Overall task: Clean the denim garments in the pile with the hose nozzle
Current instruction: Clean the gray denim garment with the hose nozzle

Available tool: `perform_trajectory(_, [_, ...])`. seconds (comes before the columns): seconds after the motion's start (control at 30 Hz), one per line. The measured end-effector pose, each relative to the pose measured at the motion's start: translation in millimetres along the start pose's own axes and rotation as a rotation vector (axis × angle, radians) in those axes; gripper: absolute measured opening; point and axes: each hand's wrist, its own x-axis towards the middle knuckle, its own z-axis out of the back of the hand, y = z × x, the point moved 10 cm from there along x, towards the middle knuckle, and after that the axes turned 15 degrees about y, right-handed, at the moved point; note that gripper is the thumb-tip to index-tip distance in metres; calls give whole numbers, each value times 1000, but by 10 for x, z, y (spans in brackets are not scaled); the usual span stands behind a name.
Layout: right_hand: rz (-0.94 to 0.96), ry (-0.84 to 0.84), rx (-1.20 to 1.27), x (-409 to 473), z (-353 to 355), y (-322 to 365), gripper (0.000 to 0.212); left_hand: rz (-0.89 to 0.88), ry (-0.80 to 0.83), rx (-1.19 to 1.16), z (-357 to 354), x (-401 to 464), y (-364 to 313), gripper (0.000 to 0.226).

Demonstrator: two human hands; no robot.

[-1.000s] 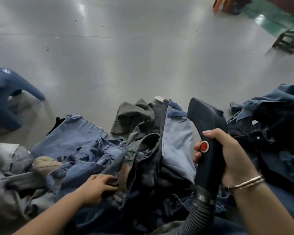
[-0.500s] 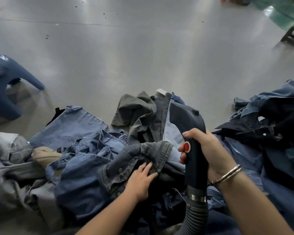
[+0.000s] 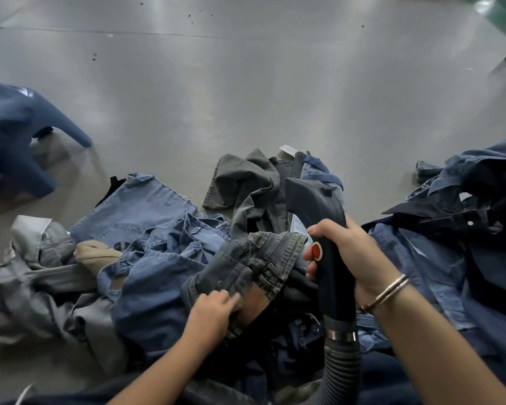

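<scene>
Since a sec ago the left hand [image 3: 214, 309] has slid from the blue denim at lower left across to the grey-wash jeans [image 3: 257, 258] at centre frame, and the waistband has been dragged toward the nozzle — fingers now curled into the fabric at the waist opening, though blur hides the exact grip. Right hand [image 3: 348, 255] is clenched round the hose nozzle [image 3: 319, 211], thumb by the red button [image 3: 316, 250]; head has dropped lower, just right of the jeans. Pile [image 3: 158, 252] fills lower frame. Prob. next garment is lined up & cleaning about to start.
</scene>
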Motion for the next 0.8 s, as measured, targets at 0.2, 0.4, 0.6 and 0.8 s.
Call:
perform_trajectory(0.2, [-3, 3, -6, 22, -2, -3, 10, -89, -120, -89, 15, -115, -61, 34])
perform_trajectory(0.4, [-2, 0, -28, 35, -37, -22, 9, 344, -122, -196, 248, 56, 519, 45])
perform_trajectory(0.6, [-1, 8, -14, 50, -54, -14, 11, 399, 46, -97, 60, 233, 651, 71])
perform_trajectory(0.8, [-12, 0, -16, 40, -29, -49, 11, 551, 205, -505, -121, 273, 1035, 44])
